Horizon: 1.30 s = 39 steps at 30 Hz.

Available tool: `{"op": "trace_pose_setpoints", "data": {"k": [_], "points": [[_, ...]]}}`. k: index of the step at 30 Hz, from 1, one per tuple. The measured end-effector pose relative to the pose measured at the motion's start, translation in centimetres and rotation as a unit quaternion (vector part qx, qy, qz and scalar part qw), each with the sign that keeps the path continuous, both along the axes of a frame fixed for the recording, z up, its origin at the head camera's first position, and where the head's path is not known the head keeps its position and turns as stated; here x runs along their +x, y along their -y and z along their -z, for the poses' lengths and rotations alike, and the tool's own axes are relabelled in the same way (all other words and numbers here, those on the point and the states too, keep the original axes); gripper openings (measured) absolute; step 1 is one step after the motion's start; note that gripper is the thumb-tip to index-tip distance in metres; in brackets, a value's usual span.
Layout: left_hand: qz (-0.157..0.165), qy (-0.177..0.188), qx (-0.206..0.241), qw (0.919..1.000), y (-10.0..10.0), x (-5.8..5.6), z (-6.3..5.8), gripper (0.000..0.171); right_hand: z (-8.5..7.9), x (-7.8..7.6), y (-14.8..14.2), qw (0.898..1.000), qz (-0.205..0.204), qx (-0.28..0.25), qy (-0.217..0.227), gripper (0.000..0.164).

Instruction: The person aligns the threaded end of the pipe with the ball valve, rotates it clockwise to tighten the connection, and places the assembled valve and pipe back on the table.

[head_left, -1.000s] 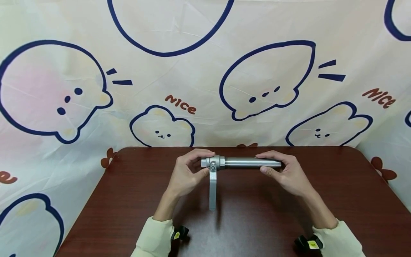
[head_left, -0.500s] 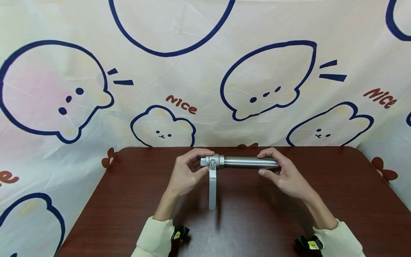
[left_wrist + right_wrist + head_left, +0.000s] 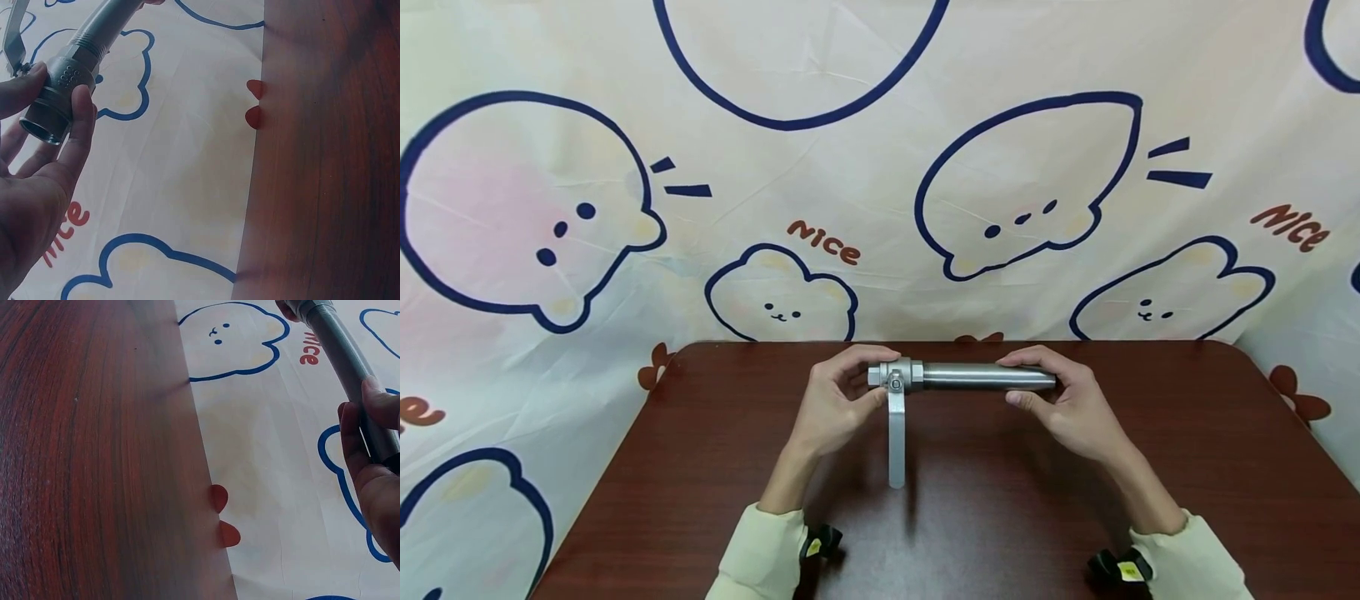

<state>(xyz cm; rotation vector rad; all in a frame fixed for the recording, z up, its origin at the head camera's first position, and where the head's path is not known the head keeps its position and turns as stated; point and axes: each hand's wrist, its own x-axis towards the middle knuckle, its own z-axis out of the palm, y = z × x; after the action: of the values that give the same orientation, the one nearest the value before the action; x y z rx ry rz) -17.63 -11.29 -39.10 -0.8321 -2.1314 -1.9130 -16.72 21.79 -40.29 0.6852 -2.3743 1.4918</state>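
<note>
In the head view my left hand (image 3: 838, 404) holds a silver ball valve (image 3: 913, 377) by its body, index finger on top and thumb below. The valve's flat lever handle (image 3: 897, 442) points toward me. A smooth metal pipe (image 3: 962, 377) runs rightward from the valve, held level above the table. Around the pipe's right end curl the thumb and fingers of my right hand (image 3: 1078, 408). Threads (image 3: 87, 45) show where pipe meets valve in the left wrist view, and the valve's open end (image 3: 44, 128) faces that camera. The right palm side of the pipe is partly covered by fingers.
A dark red-brown wooden table (image 3: 985, 517) lies below both hands. Behind it hangs a pale cloth (image 3: 880, 183) printed with blue-outlined bear shapes, its lower part meeting the table's back edge. Black wrist cameras (image 3: 823, 543) sit at both cuffs.
My right fingers lifted slightly and shifted along the pipe half a second ago, and now lie back around its end. The left hand and the valve stay nearly still.
</note>
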Motion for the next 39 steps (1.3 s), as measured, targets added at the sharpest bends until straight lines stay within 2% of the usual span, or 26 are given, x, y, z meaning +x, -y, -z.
{"op": "trace_pose_setpoints", "data": {"k": [12, 24, 39], "points": [[0.008, -0.005, -0.005, 0.9999, 0.01, -0.04, 0.15, 0.045, -0.08, 0.06, -0.17, 1.000, 0.003, 0.005, -0.005, 0.046], [0.014, -0.005, 0.010, 0.9998, -0.03, 0.00, -0.04, 0.045, -0.29, -0.09, -0.17, 1.000, 0.007, 0.008, -0.003, 0.042], [0.007, -0.008, 0.019, 0.9998, -0.19, -0.01, 0.03, 0.046, -0.30, -0.01, 0.06, 1.000, 0.020, -0.002, -0.015, 0.043]]}}
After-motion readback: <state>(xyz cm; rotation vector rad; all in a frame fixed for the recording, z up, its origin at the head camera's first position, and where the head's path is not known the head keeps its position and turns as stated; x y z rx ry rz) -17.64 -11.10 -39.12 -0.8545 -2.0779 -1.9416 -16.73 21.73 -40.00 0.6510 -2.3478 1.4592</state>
